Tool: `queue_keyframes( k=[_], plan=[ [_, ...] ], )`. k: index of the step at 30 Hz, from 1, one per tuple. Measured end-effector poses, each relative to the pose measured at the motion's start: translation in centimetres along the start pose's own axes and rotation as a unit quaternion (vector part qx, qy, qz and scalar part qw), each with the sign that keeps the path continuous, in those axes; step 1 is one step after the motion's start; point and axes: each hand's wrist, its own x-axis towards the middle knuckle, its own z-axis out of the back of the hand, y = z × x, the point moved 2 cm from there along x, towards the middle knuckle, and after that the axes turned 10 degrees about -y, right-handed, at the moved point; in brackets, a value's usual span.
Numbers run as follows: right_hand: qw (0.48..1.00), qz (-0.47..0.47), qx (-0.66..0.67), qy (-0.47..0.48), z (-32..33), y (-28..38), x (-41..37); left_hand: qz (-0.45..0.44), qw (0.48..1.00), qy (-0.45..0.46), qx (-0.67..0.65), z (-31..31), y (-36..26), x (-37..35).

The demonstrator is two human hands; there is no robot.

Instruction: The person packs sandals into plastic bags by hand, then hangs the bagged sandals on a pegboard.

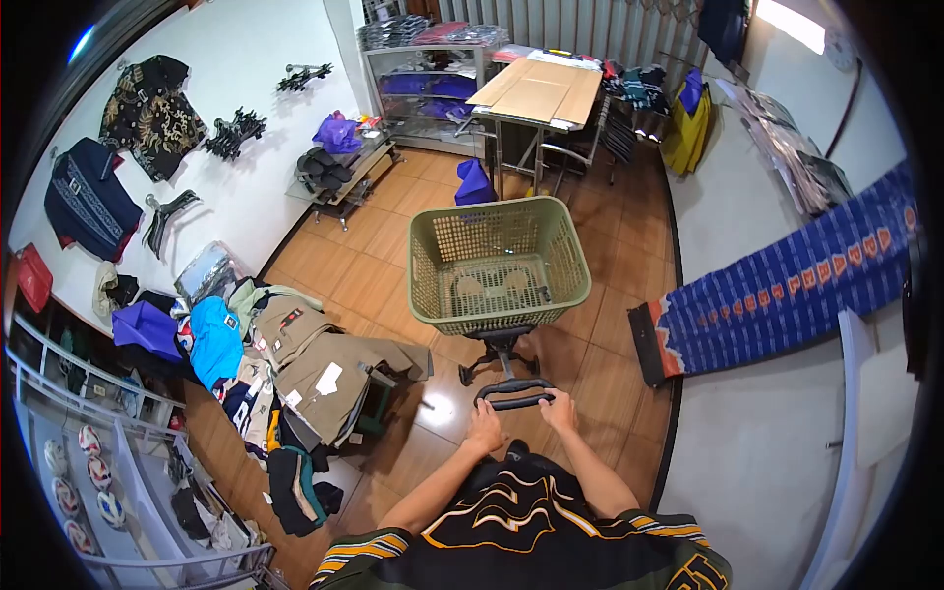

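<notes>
Both of my hands are on the black handle [518, 402] of a push cart. My left hand [484, 429] closes around its left end, and my right hand [560, 409] grips the right end. Ahead of the handle, a green plastic basket [418, 270] with perforated walls rides on the cart's black wheeled frame [500, 346]. Nothing shows inside the basket. The undersides of my fingers are partly hidden by the handle.
To the left, a heap of clothes [315, 364] covers a low stand. Behind the basket stands a table with cardboard sheets [539, 88], beside a glass display case [428, 98]. A blue apparel banner [787, 280] leans along the right wall.
</notes>
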Motion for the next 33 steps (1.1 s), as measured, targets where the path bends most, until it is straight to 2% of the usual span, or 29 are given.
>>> queue_keyframes(
  k=[9,12,13,14,18,20,24,26,29,33],
  plan=[
    [1.0,0.026,-0.001,-0.015,-2.8,3.3,15.4,-0.014,1.0,-0.011,0.009,2.4,-2.0,12.4],
    [0.998,0.047,0.019,-0.022,-4.0,5.5,20.0,-0.025,0.999,0.022,0.012,3.9,-1.7,16.7],
    [0.999,0.021,0.028,0.002,-4.1,6.5,21.3,-0.028,0.999,0.017,0.014,4.9,-1.6,18.1],
    [0.999,-0.005,0.037,0.027,-4.2,7.7,22.5,-0.032,0.999,0.037,0.005,5.7,-1.6,19.4],
    [0.999,0.009,0.047,0.024,-6.9,10.2,28.2,-0.024,0.993,0.11,0.038,7.3,-1.2,25.5],
    [0.994,0.088,0.064,-0.018,-9.6,10.4,31.4,-0.009,0.986,0.162,0.031,9.8,-0.6,27.8],
    [0.996,0.08,0.041,-0.001,-11.7,14.5,35.3,-0.017,0.985,0.169,0.04,13.2,1.0,32.4],
    [0.993,0.09,0.071,-0.003,-13.1,17.0,36.8,-0.003,0.985,0.17,0.039,15.0,1.4,33.9],
    [0.994,0.091,0.045,0.032,-15.0,20.4,39.2,0.019,0.985,0.166,0.036,17.1,2.9,36.1],
    [0.988,0.109,0.069,0.079,-17.5,24.9,42.4,0.057,0.988,0.143,-0.032,18.1,6.1,39.7]
  ],
)
